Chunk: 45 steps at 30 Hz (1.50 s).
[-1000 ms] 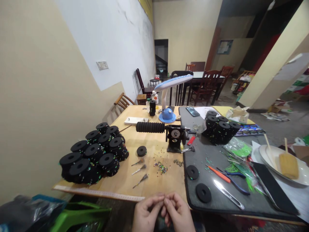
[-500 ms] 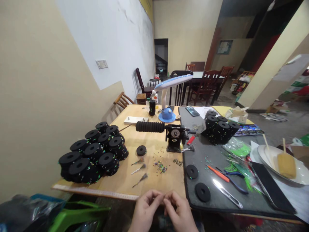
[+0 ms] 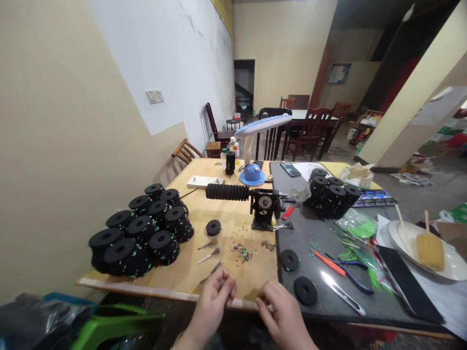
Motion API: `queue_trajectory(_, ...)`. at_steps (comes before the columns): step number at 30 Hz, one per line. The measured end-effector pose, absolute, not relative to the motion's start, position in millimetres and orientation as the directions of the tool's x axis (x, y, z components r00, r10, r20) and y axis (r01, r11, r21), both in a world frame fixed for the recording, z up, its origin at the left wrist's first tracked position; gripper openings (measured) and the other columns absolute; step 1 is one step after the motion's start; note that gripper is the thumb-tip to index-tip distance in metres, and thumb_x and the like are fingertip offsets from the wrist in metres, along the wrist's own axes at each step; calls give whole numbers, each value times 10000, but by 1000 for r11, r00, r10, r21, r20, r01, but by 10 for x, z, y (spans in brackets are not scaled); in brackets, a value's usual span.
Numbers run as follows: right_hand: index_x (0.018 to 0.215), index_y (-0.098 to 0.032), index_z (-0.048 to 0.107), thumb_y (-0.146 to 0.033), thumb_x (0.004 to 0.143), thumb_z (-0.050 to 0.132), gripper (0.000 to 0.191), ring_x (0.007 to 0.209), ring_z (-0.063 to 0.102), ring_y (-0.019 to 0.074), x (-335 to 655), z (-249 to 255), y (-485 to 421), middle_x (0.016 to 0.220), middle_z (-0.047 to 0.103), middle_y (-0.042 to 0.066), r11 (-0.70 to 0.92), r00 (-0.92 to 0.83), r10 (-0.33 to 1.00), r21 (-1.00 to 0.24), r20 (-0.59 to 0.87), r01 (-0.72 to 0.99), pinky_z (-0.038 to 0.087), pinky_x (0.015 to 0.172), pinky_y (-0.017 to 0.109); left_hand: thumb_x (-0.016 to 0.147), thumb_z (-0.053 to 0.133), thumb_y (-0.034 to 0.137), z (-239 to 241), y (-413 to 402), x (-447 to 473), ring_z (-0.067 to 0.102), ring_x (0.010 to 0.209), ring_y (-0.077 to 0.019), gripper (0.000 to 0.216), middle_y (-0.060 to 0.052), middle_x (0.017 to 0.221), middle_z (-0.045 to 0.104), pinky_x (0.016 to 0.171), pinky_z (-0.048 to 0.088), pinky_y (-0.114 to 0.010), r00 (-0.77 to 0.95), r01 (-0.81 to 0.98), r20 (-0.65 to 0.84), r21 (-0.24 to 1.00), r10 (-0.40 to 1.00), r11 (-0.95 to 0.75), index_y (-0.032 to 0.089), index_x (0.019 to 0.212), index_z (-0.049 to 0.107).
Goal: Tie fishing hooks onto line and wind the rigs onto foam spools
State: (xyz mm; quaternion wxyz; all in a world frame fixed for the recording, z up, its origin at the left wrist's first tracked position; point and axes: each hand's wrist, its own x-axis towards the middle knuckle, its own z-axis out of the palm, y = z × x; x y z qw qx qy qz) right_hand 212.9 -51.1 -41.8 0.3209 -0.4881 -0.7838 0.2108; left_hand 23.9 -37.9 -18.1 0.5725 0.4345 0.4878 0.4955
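My left hand [image 3: 216, 297] is over the table's front edge, thumb and fingers pinched together, its knuckles close to the tip of a small brush [image 3: 210, 273]. To its right my right hand [image 3: 278, 307] is also closed in a pinch, with a gap between the two. Whatever either pinch holds is too small or too hidden to make out. Beyond the hands lies a scatter of small coloured beads [image 3: 242, 252], with dark metallic bits [image 3: 269, 245] beside it. A black foam ring [image 3: 305, 290] lies on the grey mat [image 3: 330, 306], right of my right hand.
Stacks of black foam rings [image 3: 140, 226] fill the left; another group [image 3: 333, 192] stands back right. A winding device [image 3: 263, 209] carries a black ribbed roll [image 3: 226, 191]. Behind it stands a blue lamp [image 3: 252, 173]. Pliers [image 3: 355, 277], tweezers [image 3: 343, 293] and a plate [image 3: 454, 265] lie right.
My hands, which were together at the fingertips, have moved apart. The left has shifted left and slightly forward, the right a little to the right. Objects on the table have stayed put.
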Motion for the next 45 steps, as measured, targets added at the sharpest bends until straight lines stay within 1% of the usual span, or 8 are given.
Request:
queue_trajectory(8, 767, -220, 597, -159, 902, 507, 174, 740, 563, 211, 2364, -572, -505, 756, 646, 43, 449, -335, 892, -513, 303, 732, 406, 626, 281, 852, 609, 512, -242, -372, 94, 404, 489, -65, 377, 72, 597, 487, 494, 323, -182, -35, -117, -107, 988, 994, 102, 184, 707, 493)
queue_trajectory(18, 880, -228, 706, -274, 913, 553, 163, 803, 666, 264, 2512, -430, -463, 842, 734, 92, 296, -49, 945, -778, 324, 554, 512, 735, 350, 826, 604, 556, -46, -440, 235, 493, 489, -100, 405, 9, 635, 600, 522, 407, -219, 51, -32, -84, 996, 995, 86, 169, 708, 582)
queue_trajectory(22, 979, -233, 699, -305, 908, 570, 164, 869, 668, 278, 2420, -236, -552, 950, 735, 111, 238, 53, 953, -847, 297, 476, 520, 748, 344, 861, 588, 463, 42, -494, 209, 627, 756, -202, 333, -70, 782, 668, 670, 480, -260, 33, 155, 24, 988, 999, -29, 181, 686, 617)
queue_trajectory(25, 1088, -228, 674, -339, 915, 561, 234, 821, 676, 257, 2164, -112, -640, 1042, 723, 126, 227, -11, 972, -919, 236, 322, 533, 710, 323, 870, 584, 369, 86, -575, 199, 615, 1027, -284, 267, -127, 1021, 682, 781, 511, -316, 44, 302, 138, 942, 989, -145, 198, 671, 631)
queue_trajectory(28, 1173, -218, 620, -390, 921, 551, 314, 803, 681, 232, 1886, -90, -681, 1084, 705, 124, 138, -196, 974, -984, 114, 114, 540, 703, 305, 868, 574, 300, 74, -661, 203, 598, 1103, -304, 213, -142, 1139, 666, 875, 515, -379, 57, 381, 241, 892, 969, -244, 213, 702, 676)
queue_trajectory(31, 1119, -195, 606, -434, 916, 552, 319, 769, 663, 211, 1731, -165, -667, 899, 713, 80, 51, -311, 949, -999, 44, 16, 516, 672, 277, 868, 553, 269, -1, -710, 199, 598, 1117, -303, 206, -150, 1182, 653, 930, 492, -397, 35, 402, 281, 874, 959, -271, 215, 718, 684)
queue_trajectory(35, 963, -174, 629, -437, 923, 527, 284, 560, 558, 146, 1734, -301, -624, 637, 630, -5, 87, -347, 938, -982, 24, 167, 428, 554, 231, 865, 557, 277, -117, -707, 174, 608, 1099, -294, 199, -144, 1115, 675, 908, 496, -371, 33, 395, 226, 892, 974, -220, 216, 713, 671)
queue_trajectory(45, 695, -202, 585, -388, 923, 503, 305, 533, 458, 128, 1804, -541, -595, 583, 556, -34, 292, -343, 927, -869, 154, 400, 344, 513, 224, 885, 536, 330, -217, -662, 139, 662, 917, -260, 240, -118, 911, 707, 789, 528, -314, 96, 400, 186, 893, 978, -209, 214, 697, 628)
